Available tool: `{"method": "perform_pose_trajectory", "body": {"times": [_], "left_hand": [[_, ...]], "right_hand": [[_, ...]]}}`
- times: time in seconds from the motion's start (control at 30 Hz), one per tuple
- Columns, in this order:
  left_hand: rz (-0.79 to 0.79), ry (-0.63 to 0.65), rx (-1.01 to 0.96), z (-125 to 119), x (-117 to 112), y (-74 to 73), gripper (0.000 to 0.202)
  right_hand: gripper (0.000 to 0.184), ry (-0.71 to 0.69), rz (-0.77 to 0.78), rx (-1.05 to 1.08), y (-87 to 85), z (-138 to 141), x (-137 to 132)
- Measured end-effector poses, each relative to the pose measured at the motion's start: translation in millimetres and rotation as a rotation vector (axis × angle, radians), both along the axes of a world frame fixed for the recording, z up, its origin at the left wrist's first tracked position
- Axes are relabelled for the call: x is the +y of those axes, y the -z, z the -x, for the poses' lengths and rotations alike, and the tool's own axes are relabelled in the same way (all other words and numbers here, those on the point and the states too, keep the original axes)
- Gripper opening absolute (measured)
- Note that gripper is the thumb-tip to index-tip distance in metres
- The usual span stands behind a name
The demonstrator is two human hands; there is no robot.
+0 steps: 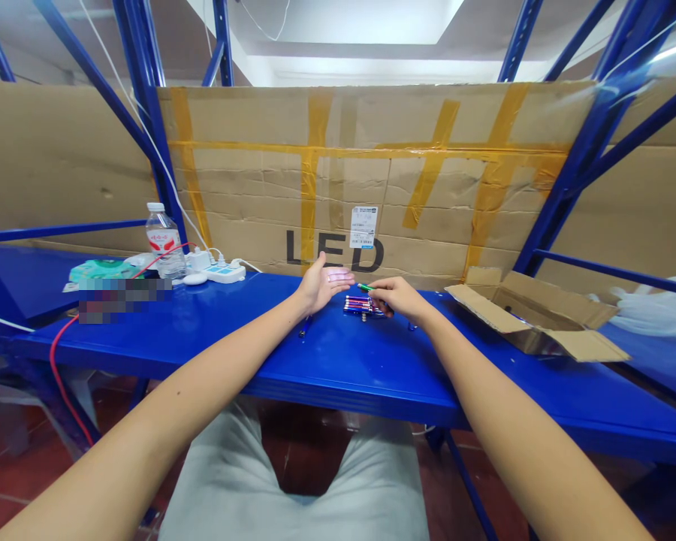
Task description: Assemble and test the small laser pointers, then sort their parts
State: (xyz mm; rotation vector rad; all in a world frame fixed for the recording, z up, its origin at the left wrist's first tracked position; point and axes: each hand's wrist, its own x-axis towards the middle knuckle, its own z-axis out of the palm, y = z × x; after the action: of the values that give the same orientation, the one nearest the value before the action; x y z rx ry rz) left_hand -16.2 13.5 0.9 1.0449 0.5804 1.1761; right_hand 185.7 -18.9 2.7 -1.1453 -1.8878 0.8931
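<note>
My right hand [401, 297] grips a slim green penlight [366, 287], its front end pointing at my other palm. My left hand [322, 287] is held up open above the table, fingers stretched out, with a pale pinkish-violet glow across them. Below and between the two hands lies a row of several slim metallic penlights [358, 303], red, blue and silver in colour, partly covered by my right fingers. A small dark piece [304, 327] rests on the table under my left wrist. Another small blue item [411, 327] lies by my right wrist.
On the blue table [338, 368], an open cardboard box [541, 315] stands at right. A water bottle [166, 240], a power strip [225, 272], a green packet [104, 270] and a red cable [56, 361] are at left. A large carton [248, 188] walls the back.
</note>
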Motion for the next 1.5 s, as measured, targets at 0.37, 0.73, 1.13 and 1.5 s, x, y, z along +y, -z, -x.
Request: {"method": "perform_pose_trajectory", "body": {"times": [0.37, 0.73, 1.13, 1.5], "left_hand": [[0.003, 0.019, -0.022, 0.7, 2.6, 3.0, 0.08], [-0.014, 0.015, -0.01, 0.5, 2.6, 3.4, 0.077], [-0.036, -0.008, -0.043, 2.7, 1.2, -1.0, 0.077], [-0.039, -0.018, -0.021, 3.1, 4.5, -0.5, 0.08]], "right_hand": [[0.023, -0.057, -0.026, -0.07, 0.3, 0.9, -0.9], [0.016, -0.031, -0.045, -0.065, 1.0, -0.4, 1.5], [0.016, -0.008, -0.07, -0.066, -0.1, -0.1, -0.5], [0.021, -0.03, -0.059, -0.063, 1.2, -0.8, 1.4]]}}
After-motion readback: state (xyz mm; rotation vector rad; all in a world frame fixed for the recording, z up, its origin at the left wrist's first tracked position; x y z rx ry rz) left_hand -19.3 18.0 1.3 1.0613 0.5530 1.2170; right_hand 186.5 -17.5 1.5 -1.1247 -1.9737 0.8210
